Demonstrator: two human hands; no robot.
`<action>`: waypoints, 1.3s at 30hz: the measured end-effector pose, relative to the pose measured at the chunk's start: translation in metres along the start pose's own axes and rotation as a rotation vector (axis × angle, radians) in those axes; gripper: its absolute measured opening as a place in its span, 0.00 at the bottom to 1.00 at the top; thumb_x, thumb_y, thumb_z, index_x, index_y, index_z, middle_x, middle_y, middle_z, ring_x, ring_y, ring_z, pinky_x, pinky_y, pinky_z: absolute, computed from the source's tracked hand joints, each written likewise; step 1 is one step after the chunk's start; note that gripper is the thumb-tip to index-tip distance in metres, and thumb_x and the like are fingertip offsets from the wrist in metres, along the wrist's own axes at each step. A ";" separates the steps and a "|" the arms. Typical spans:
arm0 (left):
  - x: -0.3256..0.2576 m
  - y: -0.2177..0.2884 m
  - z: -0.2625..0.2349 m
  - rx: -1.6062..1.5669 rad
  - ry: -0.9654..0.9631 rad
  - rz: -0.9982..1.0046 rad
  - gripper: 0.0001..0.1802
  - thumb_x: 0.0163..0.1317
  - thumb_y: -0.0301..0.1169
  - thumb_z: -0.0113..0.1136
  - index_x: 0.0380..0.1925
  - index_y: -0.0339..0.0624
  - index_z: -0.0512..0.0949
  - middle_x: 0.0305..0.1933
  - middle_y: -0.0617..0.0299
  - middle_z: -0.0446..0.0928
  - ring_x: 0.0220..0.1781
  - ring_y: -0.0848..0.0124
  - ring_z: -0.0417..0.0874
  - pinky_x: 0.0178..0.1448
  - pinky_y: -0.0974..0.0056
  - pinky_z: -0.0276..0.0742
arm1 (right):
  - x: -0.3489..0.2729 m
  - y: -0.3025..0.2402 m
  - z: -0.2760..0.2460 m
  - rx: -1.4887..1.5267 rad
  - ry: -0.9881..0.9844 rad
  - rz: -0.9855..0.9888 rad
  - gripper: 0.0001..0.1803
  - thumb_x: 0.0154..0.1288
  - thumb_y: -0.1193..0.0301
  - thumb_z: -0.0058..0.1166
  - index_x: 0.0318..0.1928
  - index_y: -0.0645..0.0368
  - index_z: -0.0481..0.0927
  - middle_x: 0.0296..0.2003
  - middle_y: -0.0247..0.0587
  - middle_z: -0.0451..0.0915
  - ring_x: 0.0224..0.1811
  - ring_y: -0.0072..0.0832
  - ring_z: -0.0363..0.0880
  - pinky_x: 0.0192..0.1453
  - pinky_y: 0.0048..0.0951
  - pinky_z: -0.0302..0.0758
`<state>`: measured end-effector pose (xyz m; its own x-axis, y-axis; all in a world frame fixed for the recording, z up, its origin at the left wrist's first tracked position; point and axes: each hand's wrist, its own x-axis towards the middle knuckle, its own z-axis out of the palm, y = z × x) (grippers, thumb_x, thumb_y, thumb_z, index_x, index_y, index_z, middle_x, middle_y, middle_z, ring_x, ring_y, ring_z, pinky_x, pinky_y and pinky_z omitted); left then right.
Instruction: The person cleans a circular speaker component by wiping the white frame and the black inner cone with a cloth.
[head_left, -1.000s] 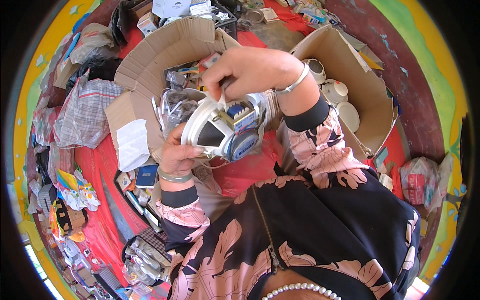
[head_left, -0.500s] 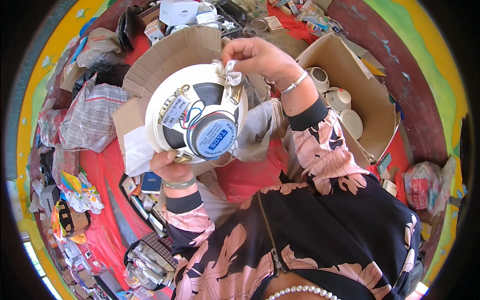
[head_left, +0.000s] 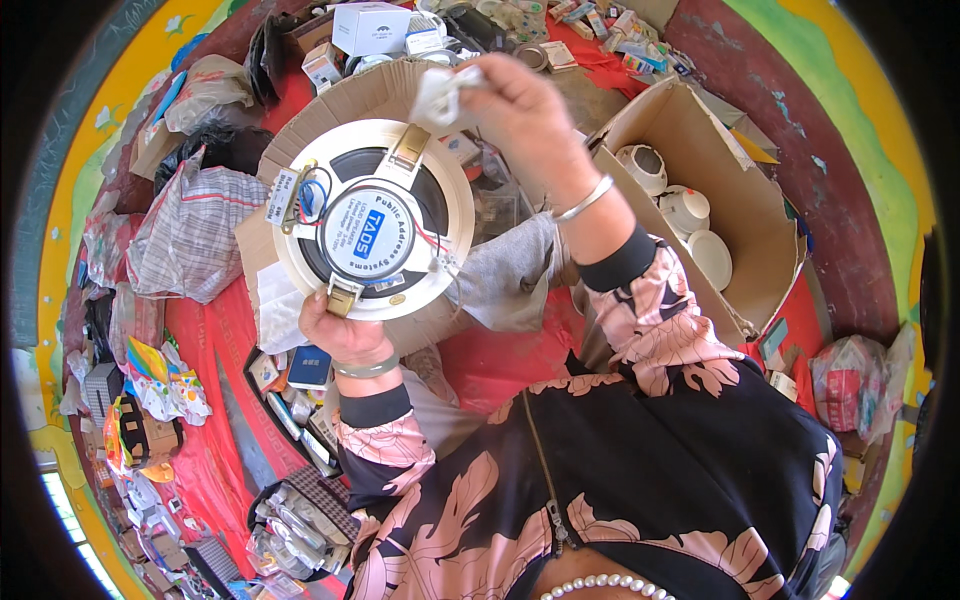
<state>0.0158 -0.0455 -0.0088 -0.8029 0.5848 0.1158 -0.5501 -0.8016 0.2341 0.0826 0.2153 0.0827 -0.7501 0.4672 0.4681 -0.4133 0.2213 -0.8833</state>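
Well, speaker [head_left: 366,236] in left hand [head_left: 343,335].

Black, pink-flowered zipped top [head_left: 690,450], 2 black cuffs [head_left: 376,405], 2 bangles [head_left: 585,198], 1 white-bead necklace [head_left: 606,581].

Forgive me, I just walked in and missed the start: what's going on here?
A person is handling a round white loudspeaker, back side up. The left hand grips its near rim. The right hand holds a crumpled white wad by the far rim; whether it touches is unclear. To the right, an open cardboard box holds white round pieces.
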 end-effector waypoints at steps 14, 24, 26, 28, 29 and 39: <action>0.010 -0.002 -0.001 0.025 0.009 0.034 0.27 0.53 0.26 0.46 0.55 0.30 0.66 0.56 0.45 0.71 0.59 0.52 0.70 0.67 0.47 0.58 | -0.012 -0.019 0.020 0.259 0.012 0.089 0.11 0.60 0.73 0.55 0.43 0.62 0.80 0.32 0.31 0.81 0.30 0.17 0.76 0.36 0.18 0.73; 0.018 -0.014 0.012 0.137 0.410 0.125 0.21 0.55 0.26 0.46 0.49 0.28 0.69 0.49 0.47 0.75 0.53 0.54 0.75 0.61 0.51 0.67 | -0.039 -0.036 0.054 0.123 -0.376 0.168 0.11 0.55 0.78 0.51 0.40 0.62 0.81 0.32 0.38 0.82 0.30 0.26 0.80 0.36 0.24 0.74; 0.021 -0.011 0.010 0.114 0.363 0.139 0.20 0.56 0.27 0.45 0.49 0.28 0.69 0.50 0.46 0.74 0.54 0.54 0.74 0.62 0.50 0.65 | -0.024 -0.033 0.030 0.382 -0.169 0.156 0.12 0.56 0.79 0.46 0.39 0.66 0.80 0.33 0.39 0.81 0.33 0.28 0.80 0.38 0.23 0.75; 0.020 -0.003 0.007 0.098 0.319 0.166 0.20 0.58 0.27 0.44 0.49 0.27 0.69 0.51 0.46 0.74 0.55 0.55 0.74 0.64 0.49 0.64 | -0.006 -0.015 0.003 0.578 -0.024 0.233 0.13 0.57 0.78 0.41 0.37 0.66 0.79 0.32 0.43 0.80 0.33 0.28 0.79 0.38 0.24 0.77; 0.020 0.002 0.000 -0.004 0.215 0.094 0.20 0.59 0.28 0.44 0.49 0.27 0.69 0.52 0.45 0.73 0.56 0.55 0.73 0.65 0.48 0.62 | 0.001 -0.001 -0.009 0.545 0.000 0.304 0.12 0.57 0.77 0.41 0.36 0.67 0.78 0.31 0.43 0.80 0.32 0.28 0.79 0.37 0.25 0.77; 0.025 0.010 0.000 -0.058 -0.031 0.108 0.21 0.59 0.29 0.41 0.50 0.26 0.69 0.55 0.45 0.71 0.58 0.55 0.71 0.67 0.50 0.60 | -0.033 0.050 0.037 0.678 -0.273 0.744 0.23 0.63 0.56 0.52 0.45 0.65 0.76 0.37 0.39 0.80 0.35 0.22 0.79 0.39 0.22 0.76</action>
<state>-0.0097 -0.0391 -0.0037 -0.8511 0.4975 0.1678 -0.4738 -0.8655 0.1627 0.0679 0.1790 0.0241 -0.9905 0.0605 -0.1236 0.0613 -0.6101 -0.7900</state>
